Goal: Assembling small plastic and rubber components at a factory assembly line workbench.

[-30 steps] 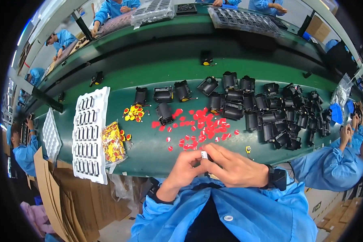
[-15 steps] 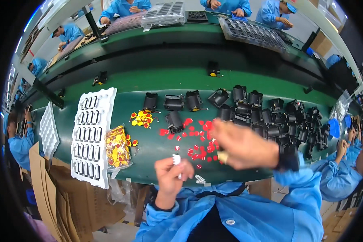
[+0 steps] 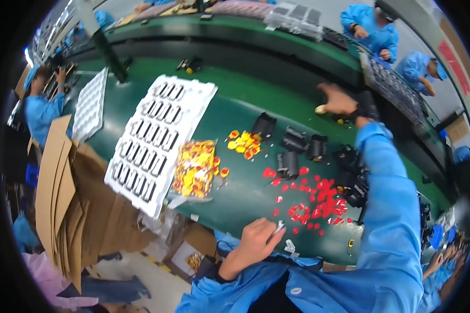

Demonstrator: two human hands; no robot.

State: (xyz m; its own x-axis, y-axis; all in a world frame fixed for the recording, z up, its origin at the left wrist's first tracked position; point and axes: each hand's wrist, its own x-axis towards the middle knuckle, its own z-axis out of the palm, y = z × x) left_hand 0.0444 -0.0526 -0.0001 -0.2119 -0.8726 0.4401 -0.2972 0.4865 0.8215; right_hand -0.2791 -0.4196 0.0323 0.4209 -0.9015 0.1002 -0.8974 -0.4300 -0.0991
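Observation:
My left hand (image 3: 257,241) is closed at the near table edge, pinching a small white strip (image 3: 280,226) between thumb and fingers. A small white label (image 3: 290,245) lies beside it on the table. My right hand (image 3: 340,100) is stretched out over the far green strip, somewhat blurred, its fingers and thumb apart. A pale yellow cover (image 3: 320,109) shows at the thumb tip. Just below that hand is a black part with yellow (image 3: 344,121), partly hidden by the wrist. Between my arms lie many scattered red discs (image 3: 326,201), with black housings (image 3: 288,165) behind them.
Left of the discs are yellow-and-red round pieces (image 3: 244,143) and a clear bag of them (image 3: 194,169). A white tray (image 3: 190,122) holds rows of black parts. Cardboard sheets (image 3: 57,193) stand at the left. Co-workers in blue sit across and at both sides.
My right hand has moved from above the red discs to the far green strip, its arm now extended. The view has turned, so the table appears tilted. The left hand keeps the white strip.

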